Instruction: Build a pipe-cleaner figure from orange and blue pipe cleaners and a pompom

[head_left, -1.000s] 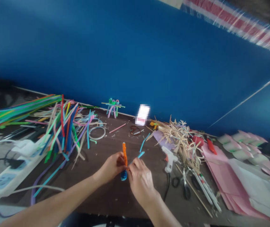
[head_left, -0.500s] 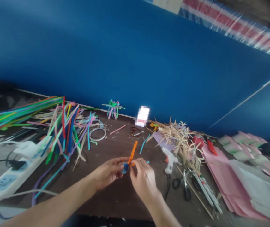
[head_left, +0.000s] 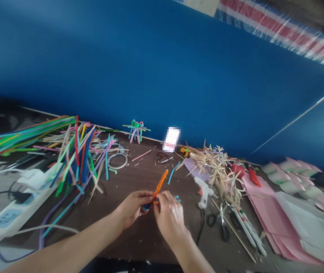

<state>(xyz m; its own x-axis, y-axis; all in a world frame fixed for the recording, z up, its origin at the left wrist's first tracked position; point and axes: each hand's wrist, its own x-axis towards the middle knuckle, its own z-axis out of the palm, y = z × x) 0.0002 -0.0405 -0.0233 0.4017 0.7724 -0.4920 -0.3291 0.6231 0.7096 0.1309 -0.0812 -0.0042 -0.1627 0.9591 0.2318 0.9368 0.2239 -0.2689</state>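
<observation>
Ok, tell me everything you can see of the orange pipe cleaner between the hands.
The orange pipe cleaner is a short, bright orange stem with a fuzzy, chenille look. It slants up and away from the person, its upper end free and touching nothing. Its lower end disappears into the fingers of the left hand and right hand, which pinch it together with a blue fuzzy piece and a teal pipe cleaner. How those pieces join is hidden.

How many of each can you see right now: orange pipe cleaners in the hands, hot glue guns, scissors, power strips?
Orange pipe cleaner: 1
Hot glue gun: 1
Scissors: 1
Power strip: 1
Total: 4
</observation>
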